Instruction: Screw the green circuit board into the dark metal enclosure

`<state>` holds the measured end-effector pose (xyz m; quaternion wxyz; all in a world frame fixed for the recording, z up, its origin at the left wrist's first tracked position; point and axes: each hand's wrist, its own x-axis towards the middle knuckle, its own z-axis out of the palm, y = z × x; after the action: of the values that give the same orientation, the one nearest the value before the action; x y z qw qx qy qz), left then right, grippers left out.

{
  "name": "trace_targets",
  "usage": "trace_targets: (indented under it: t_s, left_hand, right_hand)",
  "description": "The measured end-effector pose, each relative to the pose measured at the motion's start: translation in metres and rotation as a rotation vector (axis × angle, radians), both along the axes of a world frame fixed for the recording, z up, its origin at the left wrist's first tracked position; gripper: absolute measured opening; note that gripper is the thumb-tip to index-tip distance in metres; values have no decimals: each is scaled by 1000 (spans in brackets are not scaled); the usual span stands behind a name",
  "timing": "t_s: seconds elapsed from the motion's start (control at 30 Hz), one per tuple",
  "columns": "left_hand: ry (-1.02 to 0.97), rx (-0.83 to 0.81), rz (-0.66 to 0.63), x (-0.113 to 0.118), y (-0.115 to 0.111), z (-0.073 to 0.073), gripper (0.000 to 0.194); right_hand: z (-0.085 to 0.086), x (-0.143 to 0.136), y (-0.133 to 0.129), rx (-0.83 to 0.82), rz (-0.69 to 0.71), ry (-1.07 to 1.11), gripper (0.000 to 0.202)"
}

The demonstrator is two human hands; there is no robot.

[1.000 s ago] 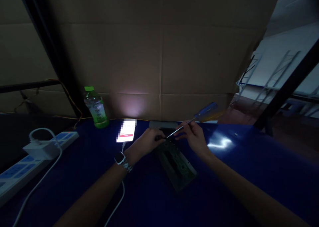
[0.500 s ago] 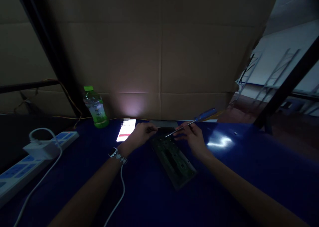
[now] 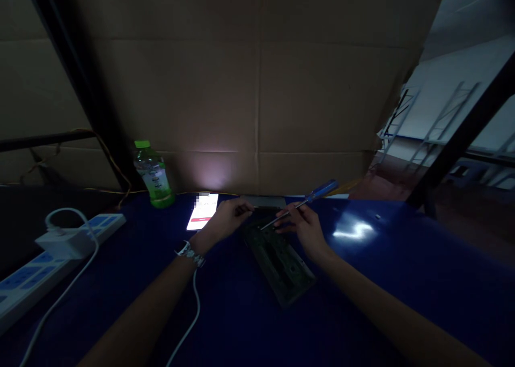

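A screwdriver (image 3: 321,191) with a blue handle and a long metal shaft is pinched in my right hand (image 3: 306,228). Its tip points down-left to the far end of a dark green circuit board in a shallow frame (image 3: 277,268), which lies slanted on the blue table. I cannot tell whether the tip touches the board. My left hand (image 3: 227,217) is closed, fingertips together, at the far left corner of the board. Whatever it may pinch is too dark to make out. Behind the board lies a flat grey object (image 3: 265,201), partly hidden by the hands.
A lit phone (image 3: 202,212) lies left of my left hand, a white cable running nearby. A green-capped bottle (image 3: 154,176) stands behind it. A power strip (image 3: 30,273) with a white plug crosses the left side. Cardboard (image 3: 257,88) walls off the back.
My right hand has shifted slightly left and down with the screwdriver, its tip moving left over the board's far end. My left hand stays nearly in place.
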<state>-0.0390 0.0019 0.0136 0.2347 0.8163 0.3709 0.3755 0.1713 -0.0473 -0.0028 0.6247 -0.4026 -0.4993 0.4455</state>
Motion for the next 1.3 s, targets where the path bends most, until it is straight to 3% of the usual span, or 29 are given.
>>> trace_targets:
  t_s: [0.23,0.83,1.03,1.3]
  left_hand:
    - [75,-15,13,-3,3,-1,14]
    - [-41,8,44,-2,8,-9,10]
    - [66,24,21,-7,6,-2,18]
    - [196,87,75,-10,2,4,13]
  right_hand:
    - [0,-1,0,11,0,37,32]
    - [1,-4,-3,-29,3,26,26]
    - [0,-4,-1,-28,3,20,28]
    - [0,-4,-2,-43,3,19,29]
